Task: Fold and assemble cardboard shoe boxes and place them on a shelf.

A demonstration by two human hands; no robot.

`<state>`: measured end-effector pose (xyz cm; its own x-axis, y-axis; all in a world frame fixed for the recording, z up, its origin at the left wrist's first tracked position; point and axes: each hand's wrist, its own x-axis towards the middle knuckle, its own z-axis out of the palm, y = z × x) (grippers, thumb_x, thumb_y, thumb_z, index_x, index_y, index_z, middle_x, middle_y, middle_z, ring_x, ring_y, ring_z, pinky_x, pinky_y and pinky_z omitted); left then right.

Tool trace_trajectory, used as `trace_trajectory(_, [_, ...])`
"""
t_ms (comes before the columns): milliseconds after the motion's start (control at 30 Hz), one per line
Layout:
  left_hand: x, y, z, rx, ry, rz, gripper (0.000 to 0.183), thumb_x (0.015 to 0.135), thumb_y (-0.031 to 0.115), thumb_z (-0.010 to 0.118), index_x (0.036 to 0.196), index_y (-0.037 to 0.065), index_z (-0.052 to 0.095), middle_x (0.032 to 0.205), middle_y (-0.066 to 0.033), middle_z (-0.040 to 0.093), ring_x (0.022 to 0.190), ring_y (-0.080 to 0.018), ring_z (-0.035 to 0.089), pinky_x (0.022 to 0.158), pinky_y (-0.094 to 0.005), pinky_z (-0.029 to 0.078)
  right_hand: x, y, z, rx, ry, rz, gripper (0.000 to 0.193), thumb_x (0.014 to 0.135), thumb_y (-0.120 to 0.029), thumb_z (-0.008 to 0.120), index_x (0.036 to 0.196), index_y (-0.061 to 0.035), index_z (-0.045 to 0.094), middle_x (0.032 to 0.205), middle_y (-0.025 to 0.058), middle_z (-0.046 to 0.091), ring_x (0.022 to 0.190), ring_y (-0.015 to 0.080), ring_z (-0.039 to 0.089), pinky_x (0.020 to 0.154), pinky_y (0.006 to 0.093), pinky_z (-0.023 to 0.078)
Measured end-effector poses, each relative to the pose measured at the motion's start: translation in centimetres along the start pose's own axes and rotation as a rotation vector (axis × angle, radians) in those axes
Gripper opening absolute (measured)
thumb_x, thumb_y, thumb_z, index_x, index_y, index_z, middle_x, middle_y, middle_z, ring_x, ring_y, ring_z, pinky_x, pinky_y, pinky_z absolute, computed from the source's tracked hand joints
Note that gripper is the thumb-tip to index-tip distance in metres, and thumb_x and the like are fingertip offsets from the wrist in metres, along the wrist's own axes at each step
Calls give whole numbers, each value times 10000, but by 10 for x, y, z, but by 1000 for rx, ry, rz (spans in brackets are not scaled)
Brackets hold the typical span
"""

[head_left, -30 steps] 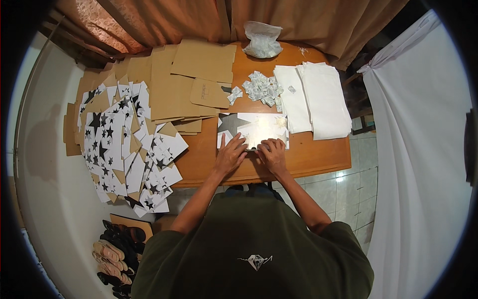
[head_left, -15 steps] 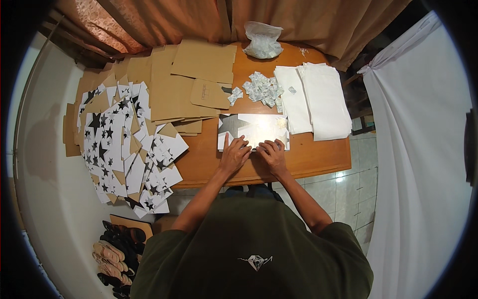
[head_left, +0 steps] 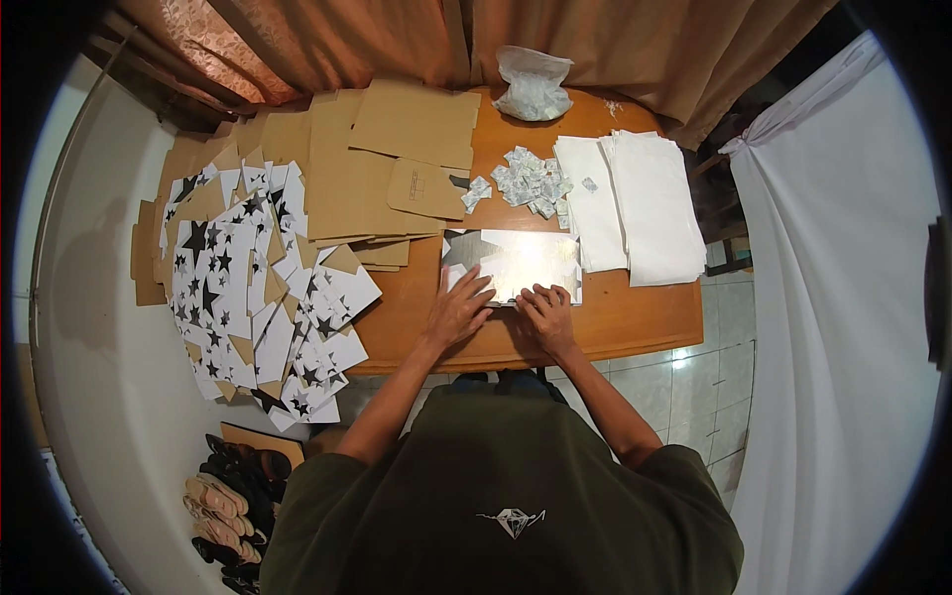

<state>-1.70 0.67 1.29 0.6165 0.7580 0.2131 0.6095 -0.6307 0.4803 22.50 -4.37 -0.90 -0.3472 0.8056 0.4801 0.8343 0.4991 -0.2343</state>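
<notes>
A flat, shiny white cardboard box [head_left: 535,254] with dark star shapes lies on the wooden table in front of me, its top reflecting the light. My left hand [head_left: 456,312] rests at its front left corner, fingers spread and stretched over the top. At the right part of the front edge, my right hand [head_left: 546,315] has its fingers bent over the rim and pressed against the box. The undersides of both hands and most of the box's front side are hidden.
Brown cardboard sheets [head_left: 347,188] and star-printed box blanks [head_left: 233,273] are heaped on the left. Small sachets [head_left: 531,178] lie behind the box, near a clear plastic bag [head_left: 534,87]. White sheets [head_left: 654,208] are stacked on the right. Shoes [head_left: 223,506] stand lower left.
My left hand's fingers have spread and shifted slightly left along the box's front. My right hand stays at the front edge. The whole view has shifted a little.
</notes>
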Motion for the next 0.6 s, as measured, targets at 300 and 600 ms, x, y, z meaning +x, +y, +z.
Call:
trace_trajectory(300, [-12,-11,14,45,50,-20,378,939,200,693,1316,186,672,1431,-87,584,1421,-325,447,1175,-668,219,8,-4,-1,62,16,18,241,840,-188,783,1041,-93,691,1189,45,667,1165,247,598,1035,513,383])
trace_trajectory(600, [-3,-13,0,166,-61,80,376,850,111,696,1226,112,693,1315,-62,659,1358,-326,521,1133,-551,394,10,0,3,79,20,20,219,834,-164,778,1017,-87,685,1197,46,671,1171,244,605,1062,517,368])
